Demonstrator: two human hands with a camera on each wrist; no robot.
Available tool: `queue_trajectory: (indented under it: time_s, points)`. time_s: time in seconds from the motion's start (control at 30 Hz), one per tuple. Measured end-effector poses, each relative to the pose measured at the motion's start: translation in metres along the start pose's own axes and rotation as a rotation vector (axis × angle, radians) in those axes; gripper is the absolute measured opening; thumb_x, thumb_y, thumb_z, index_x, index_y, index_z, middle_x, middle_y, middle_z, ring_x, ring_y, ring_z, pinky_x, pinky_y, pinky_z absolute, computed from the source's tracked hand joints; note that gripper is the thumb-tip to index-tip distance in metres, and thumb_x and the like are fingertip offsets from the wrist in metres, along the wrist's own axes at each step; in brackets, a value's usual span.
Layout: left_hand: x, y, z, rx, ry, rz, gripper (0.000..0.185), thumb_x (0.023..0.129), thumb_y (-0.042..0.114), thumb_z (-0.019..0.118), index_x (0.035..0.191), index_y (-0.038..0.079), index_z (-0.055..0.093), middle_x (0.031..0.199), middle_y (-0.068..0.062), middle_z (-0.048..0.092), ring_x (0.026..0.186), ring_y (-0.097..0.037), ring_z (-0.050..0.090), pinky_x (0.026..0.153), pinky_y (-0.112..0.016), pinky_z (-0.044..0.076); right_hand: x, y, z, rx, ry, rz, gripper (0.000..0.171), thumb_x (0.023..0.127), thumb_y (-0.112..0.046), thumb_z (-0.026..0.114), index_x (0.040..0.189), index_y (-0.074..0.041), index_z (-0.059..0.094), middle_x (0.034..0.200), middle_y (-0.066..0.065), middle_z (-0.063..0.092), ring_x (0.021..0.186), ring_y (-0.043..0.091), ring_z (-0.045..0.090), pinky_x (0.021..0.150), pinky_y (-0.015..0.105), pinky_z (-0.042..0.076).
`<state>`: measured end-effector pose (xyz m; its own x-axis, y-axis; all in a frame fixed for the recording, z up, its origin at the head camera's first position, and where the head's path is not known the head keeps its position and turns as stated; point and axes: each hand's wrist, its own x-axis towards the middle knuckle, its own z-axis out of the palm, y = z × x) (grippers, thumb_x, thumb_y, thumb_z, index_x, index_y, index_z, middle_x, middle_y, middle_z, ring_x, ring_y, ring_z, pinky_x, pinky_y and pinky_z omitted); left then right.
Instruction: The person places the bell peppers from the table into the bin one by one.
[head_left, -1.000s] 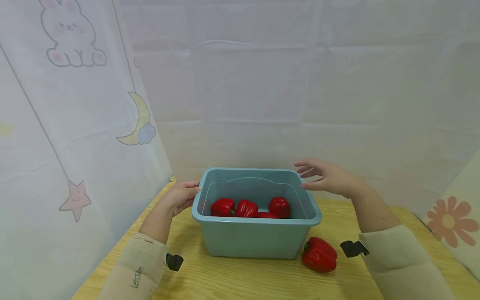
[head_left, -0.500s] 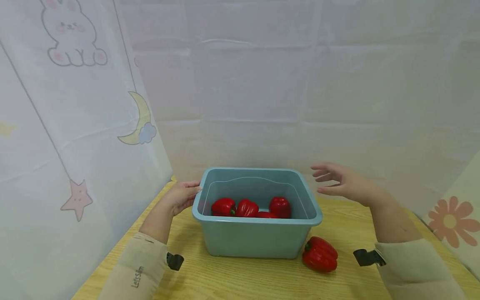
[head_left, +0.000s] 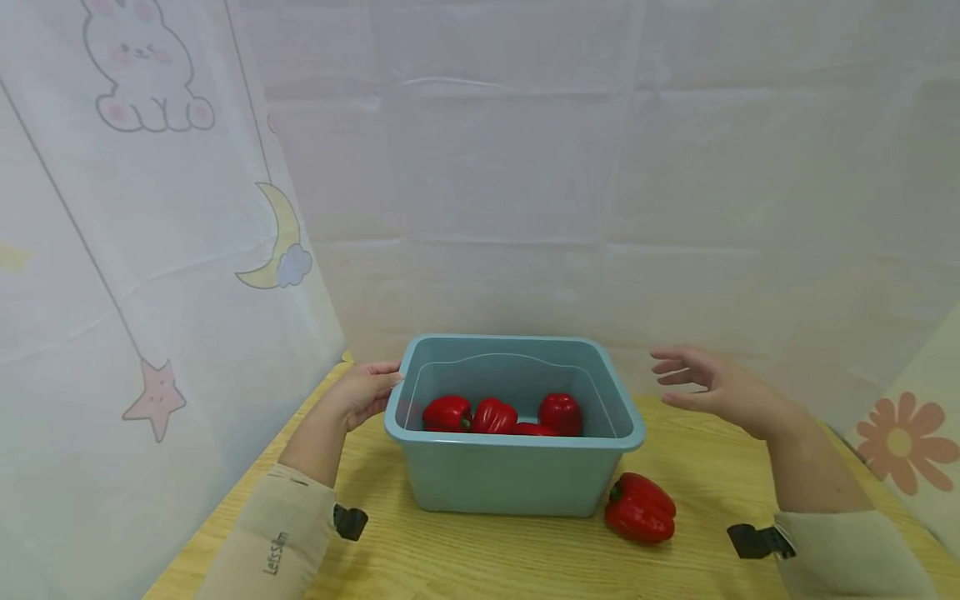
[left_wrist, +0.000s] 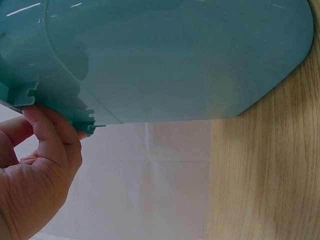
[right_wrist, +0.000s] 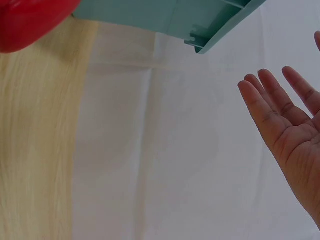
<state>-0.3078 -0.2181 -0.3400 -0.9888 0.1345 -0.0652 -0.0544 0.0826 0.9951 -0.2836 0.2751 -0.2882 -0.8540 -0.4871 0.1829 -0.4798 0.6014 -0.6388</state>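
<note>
A blue-green plastic bin stands on the table with several red bell peppers lying in it. At its left side my left hand grips the rim, thumb on top; in the left wrist view the curled fingers hold the rim from beneath. My right hand is in the air to the right of the bin, fingers apart and nothing held. Below it, one more red bell pepper lies on the table by the bin's front right corner.
The wooden table carries the bin and the loose pepper. Behind it hangs a pale creased cloth, and a printed cloth hangs along the left side.
My right hand has drawn away from the bin's right rim, moving right and somewhat down. My left hand, the bin and the peppers stay essentially where they were.
</note>
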Motion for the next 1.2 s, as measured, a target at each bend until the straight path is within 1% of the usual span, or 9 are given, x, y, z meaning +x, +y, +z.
queue_trajectory:
  time_s: [0.13,0.2,0.3,0.47,0.57,0.7,0.8,1.07,1.2]
  points:
    - [0.0,0.0,0.0,0.003,-0.001,-0.001,0.04,0.092,0.008,0.053,0.13,-0.003,0.047,0.12,-0.021,0.055,0.093,-0.02,0.063,0.077,-0.026,0.052,-0.006,0.01,0.003,0.018,-0.001,0.015,0.055,0.088,-0.027,0.061,0.136,-0.015,0.037,0.126,0.011,0.05,0.112,0.031,0.051,0.079,0.027,0.049]
    - [0.0,0.001,0.0,0.003,-0.005,0.002,0.04,0.092,0.008,0.053,0.13,-0.003,0.047,0.12,-0.022,0.055,0.093,-0.02,0.063,0.077,-0.026,0.052,-0.009,0.014,0.005,0.02,-0.002,0.028,0.055,0.088,-0.028,0.061,0.137,-0.017,0.037,0.126,0.01,0.05,0.111,0.026,0.052,0.079,0.027,0.049]
    - [0.0,0.001,0.0,0.003,-0.011,0.009,0.04,0.092,0.008,0.053,0.13,-0.003,0.047,0.119,-0.022,0.056,0.091,-0.019,0.063,0.078,-0.027,0.052,-0.014,0.021,0.008,0.018,0.001,0.052,0.055,0.088,-0.03,0.061,0.136,-0.019,0.038,0.126,0.009,0.051,0.111,0.026,0.053,0.079,0.03,0.049]
    - [0.0,0.002,0.0,-0.004,-0.022,0.013,0.04,0.092,0.008,0.053,0.13,-0.004,0.047,0.118,-0.022,0.057,0.089,-0.018,0.063,0.078,-0.027,0.052,-0.023,0.032,0.018,0.082,-0.031,0.088,0.053,0.089,-0.028,0.06,0.135,-0.014,0.038,0.126,0.013,0.048,0.112,0.035,0.049,0.081,0.036,0.047]
    - [0.0,0.002,0.0,-0.003,-0.02,0.009,0.04,0.092,0.008,0.053,0.13,-0.004,0.047,0.118,-0.022,0.057,0.088,-0.018,0.063,0.078,-0.027,0.052,-0.027,0.04,0.025,0.123,-0.064,0.115,0.053,0.089,-0.026,0.06,0.135,-0.014,0.038,0.127,0.014,0.046,0.114,0.039,0.046,0.082,0.037,0.047]
    - [0.0,0.002,0.0,0.002,-0.015,0.006,0.04,0.092,0.008,0.053,0.13,-0.004,0.047,0.118,-0.022,0.057,0.089,-0.018,0.063,0.078,-0.027,0.052,-0.03,0.049,0.035,0.143,-0.076,0.133,0.054,0.088,-0.025,0.061,0.135,-0.011,0.038,0.127,0.016,0.046,0.113,0.039,0.047,0.081,0.032,0.048]
    - [0.0,0.001,0.0,0.002,-0.017,0.005,0.04,0.092,0.008,0.052,0.13,-0.004,0.047,0.119,-0.022,0.056,0.089,-0.018,0.063,0.077,-0.027,0.052,-0.032,0.055,0.041,0.155,-0.088,0.134,0.056,0.087,-0.023,0.062,0.135,-0.007,0.038,0.126,0.019,0.046,0.113,0.041,0.047,0.079,0.029,0.049]
    - [0.001,-0.001,-0.001,0.001,-0.022,0.01,0.04,0.092,0.008,0.052,0.13,-0.004,0.047,0.12,-0.022,0.055,0.092,-0.02,0.063,0.076,-0.025,0.052,-0.035,0.068,0.056,0.193,-0.126,0.151,0.055,0.085,-0.022,0.064,0.132,-0.004,0.041,0.123,0.021,0.047,0.11,0.043,0.047,0.077,0.028,0.049]
    - [0.001,-0.001,-0.001,-0.001,-0.028,0.014,0.04,0.093,0.008,0.052,0.13,-0.004,0.047,0.118,-0.022,0.056,0.09,-0.018,0.063,0.075,-0.025,0.052,-0.036,0.074,0.063,0.213,-0.149,0.157,0.053,0.085,-0.021,0.065,0.13,-0.004,0.043,0.122,0.023,0.047,0.109,0.043,0.047,0.077,0.028,0.05]
